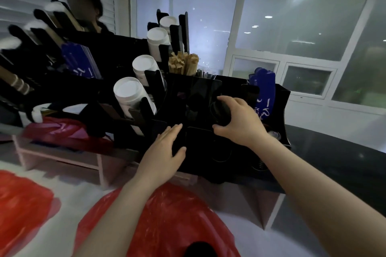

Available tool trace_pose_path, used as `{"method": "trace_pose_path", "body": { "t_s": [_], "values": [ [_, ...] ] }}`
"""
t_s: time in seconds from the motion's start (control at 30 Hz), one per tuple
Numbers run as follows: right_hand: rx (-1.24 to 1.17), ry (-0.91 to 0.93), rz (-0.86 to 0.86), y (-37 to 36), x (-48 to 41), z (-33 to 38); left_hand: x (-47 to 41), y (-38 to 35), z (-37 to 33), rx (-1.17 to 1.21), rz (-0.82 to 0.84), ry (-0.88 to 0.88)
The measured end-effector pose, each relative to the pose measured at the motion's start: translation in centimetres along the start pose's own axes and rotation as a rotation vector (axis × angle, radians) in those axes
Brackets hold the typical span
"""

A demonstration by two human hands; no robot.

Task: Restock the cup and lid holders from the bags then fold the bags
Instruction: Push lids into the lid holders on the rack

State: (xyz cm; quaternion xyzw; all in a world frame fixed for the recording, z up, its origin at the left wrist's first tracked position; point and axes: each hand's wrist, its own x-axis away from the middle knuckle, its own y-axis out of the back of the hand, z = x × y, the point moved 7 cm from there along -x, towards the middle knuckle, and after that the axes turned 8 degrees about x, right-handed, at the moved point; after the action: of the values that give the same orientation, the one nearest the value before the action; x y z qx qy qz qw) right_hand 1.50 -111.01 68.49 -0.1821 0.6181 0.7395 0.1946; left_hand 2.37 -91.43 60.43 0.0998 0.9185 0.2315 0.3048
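The right hand (238,121) curls round a stack of black lids (219,109), likely light and slippery and best clasped by its sides, while the left hand (167,148) lies flat against the black holder (200,140).

view: head cam, wide-angle, 1 only
faces: fwd + down at black holder (196,94)
range: near; holder mid-frame
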Motion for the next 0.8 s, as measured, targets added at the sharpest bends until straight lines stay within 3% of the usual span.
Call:
{"method": "trace_pose_path", "body": {
  "t_s": [0.13,0.3,0.53,0.8],
  "values": [
    [0.171,0.015,0.043,-1.2,0.3,0.3,0.3,-0.5,0.5,0.017,0.021,0.011],
    [0.152,0.006,0.132,-1.6,0.3,-0.4,0.6,-0.9,0.6,0.039,0.058,0.033],
    [0.574,0.114,0.079,-2.7,0.2,0.3,0.1,-0.8,-0.5,0.054,0.123,-0.023],
    [0.796,0.101,0.28,-6.0,-0.2,0.9,-2.0,-0.8,-0.2,-0.095,0.223,-0.111]
  ]
}}
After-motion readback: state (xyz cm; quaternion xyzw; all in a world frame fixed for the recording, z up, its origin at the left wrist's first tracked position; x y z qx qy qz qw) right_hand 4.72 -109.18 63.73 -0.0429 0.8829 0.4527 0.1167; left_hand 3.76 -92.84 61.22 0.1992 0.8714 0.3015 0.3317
